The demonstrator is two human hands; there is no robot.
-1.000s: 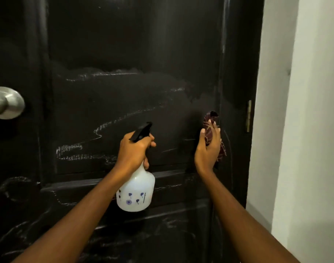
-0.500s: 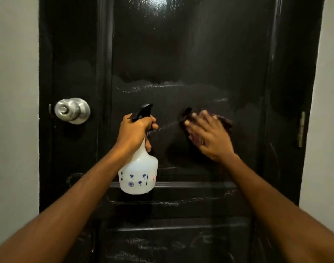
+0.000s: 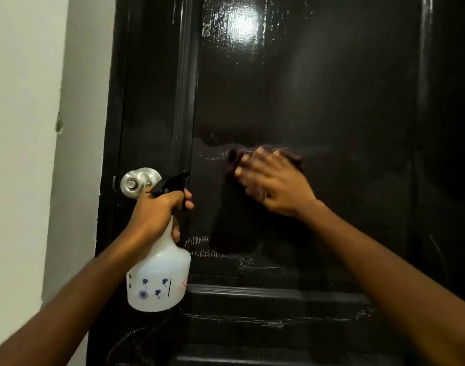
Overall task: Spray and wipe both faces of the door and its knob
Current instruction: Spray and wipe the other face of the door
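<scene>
Right hand [image 3: 275, 184] presses a dark cloth [image 3: 292, 155] flat against the black door [image 3: 331, 101] — fingers spread. Left hand [image 3: 157, 210] grips the spray bottle [image 3: 158, 276] by its neck, just beside the knob [image 3: 136, 182].

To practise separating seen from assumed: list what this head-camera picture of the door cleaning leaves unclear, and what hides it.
Head view throughout.
Cloth: mostly covered by the right grip pressing it to the door; motion blur smears both.
Knob: lower right part hidden behind the left grip and the spray bottle.
Bottle label: too small to read.
Door's other face: out of view; top and bottom cut off by frame edges.
</scene>
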